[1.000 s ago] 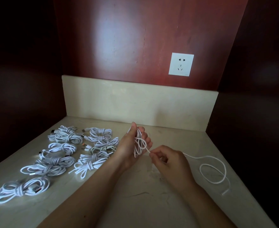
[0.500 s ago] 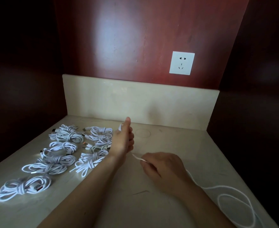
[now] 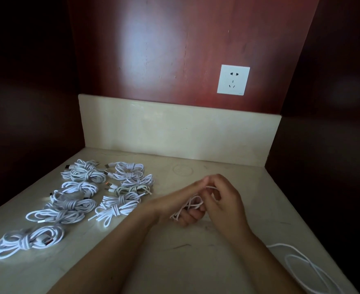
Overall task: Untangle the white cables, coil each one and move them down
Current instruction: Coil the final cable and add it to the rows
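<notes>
My left hand (image 3: 184, 205) holds a partly wound coil of white cable (image 3: 190, 205) looped around its fingers, just above the counter's middle. My right hand (image 3: 224, 198) sits right beside it, fingers curled and pinching a strand of the same cable at the coil. The loose tail of that cable (image 3: 302, 264) trails in loops over the counter at the lower right. Several finished, tied white cable bundles (image 3: 85, 196) lie in two rows on the left.
The beige stone counter (image 3: 196, 262) ends at a low backsplash (image 3: 174, 132) behind and dark wooden walls on both sides. A white wall socket (image 3: 233, 79) sits on the red-brown back panel. The nearest bundle (image 3: 28, 240) lies at the left front.
My left hand has swung right and lower, turning the coil toward my right hand. My right hand rose from the counter and met it, bringing another turn of cable onto the coil.
</notes>
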The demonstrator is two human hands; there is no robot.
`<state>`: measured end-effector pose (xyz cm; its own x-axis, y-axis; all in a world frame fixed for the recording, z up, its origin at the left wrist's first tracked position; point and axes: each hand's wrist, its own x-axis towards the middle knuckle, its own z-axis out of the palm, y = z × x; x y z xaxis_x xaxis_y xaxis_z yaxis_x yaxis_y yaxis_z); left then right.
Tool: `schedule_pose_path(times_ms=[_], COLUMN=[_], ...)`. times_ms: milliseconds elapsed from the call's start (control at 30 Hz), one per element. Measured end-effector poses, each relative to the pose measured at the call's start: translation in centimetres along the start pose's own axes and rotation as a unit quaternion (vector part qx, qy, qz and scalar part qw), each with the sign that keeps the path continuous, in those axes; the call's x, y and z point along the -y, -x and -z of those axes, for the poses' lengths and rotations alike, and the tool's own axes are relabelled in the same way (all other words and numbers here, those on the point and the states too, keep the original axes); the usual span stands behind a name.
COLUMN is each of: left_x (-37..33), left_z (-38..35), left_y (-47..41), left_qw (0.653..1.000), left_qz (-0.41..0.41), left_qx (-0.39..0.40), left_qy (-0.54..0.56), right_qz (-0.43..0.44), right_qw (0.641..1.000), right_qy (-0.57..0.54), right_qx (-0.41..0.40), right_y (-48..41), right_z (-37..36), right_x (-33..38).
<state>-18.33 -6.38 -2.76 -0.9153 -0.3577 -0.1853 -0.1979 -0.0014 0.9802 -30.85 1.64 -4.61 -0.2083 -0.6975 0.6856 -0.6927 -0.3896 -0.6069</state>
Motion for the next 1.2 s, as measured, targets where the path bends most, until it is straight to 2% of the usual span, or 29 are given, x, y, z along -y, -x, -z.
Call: schedule_pose_path(times_ms=[133, 267, 400, 467, 533, 600, 700, 767, 867, 1000, 1067, 1200], left_x=[-0.4, -0.4, -0.4, -0.2, 0.2, 0.5, 0.4, 0.3, 0.0, -0.5, -0.6, -0.3], left_z=[0.3, -0.1, 0.1, 0.4, 0.5, 0.6, 0.8, 1.1, 1.0, 1.2, 1.6, 2.4], left_y=[0.8, 0.4, -0.3, -0.5, -0.7, -1.0, -1.2, -1.3, -1.4, -1.4, -1.3, -1.2], left_qw=[1.0, 1.0, 0.988, 0.976, 0.952, 0.93, 0.907, 0.9, 0.897, 0.839, 0.815, 0.804], left_qz=[-0.002, 0.003, -0.036, -0.076, -0.11, -0.141, -0.183, -0.182, -0.164, -0.161, -0.158, -0.169], left_qx=[0.014, -0.025, -0.137, -0.202, -0.272, -0.321, -0.377, -0.395, -0.357, -0.335, -0.338, -0.372], left_qy=[-0.014, -0.012, 0.063, 0.016, -0.088, -0.114, -0.045, 0.025, 0.202, 0.398, 0.443, 0.432], right_qz=[-0.039, -0.065, -0.104, -0.114, -0.116, -0.12, -0.12, -0.115, -0.095, -0.099, -0.096, -0.092], right_qw=[0.995, 0.997, 0.994, 0.993, 0.992, 0.991, 0.988, 0.988, 0.99, 0.99, 0.988, 0.981], right_qy=[-0.082, -0.042, 0.019, 0.03, 0.047, 0.065, 0.094, 0.103, 0.097, 0.047, 0.045, 0.075], right_qx=[0.028, 0.026, -0.008, -0.018, -0.016, -0.011, 0.001, 0.011, 0.035, 0.091, 0.115, 0.154], right_y=[0.0, 0.1, 0.1, 0.1, 0.1, 0.1, 0.1, 0.1, 0.2, 0.5, 0.6, 0.8], right_z=[-0.2, 0.3, 0.5, 0.4, 0.3, 0.4, 0.3, 0.3, 0.0, -0.5, -0.7, -0.6], right_x=[0.0, -1.1, -1.7, -1.6, -1.4, -1.5, -1.9, -2.0, -1.9, -1.5, -1.5, -1.1])
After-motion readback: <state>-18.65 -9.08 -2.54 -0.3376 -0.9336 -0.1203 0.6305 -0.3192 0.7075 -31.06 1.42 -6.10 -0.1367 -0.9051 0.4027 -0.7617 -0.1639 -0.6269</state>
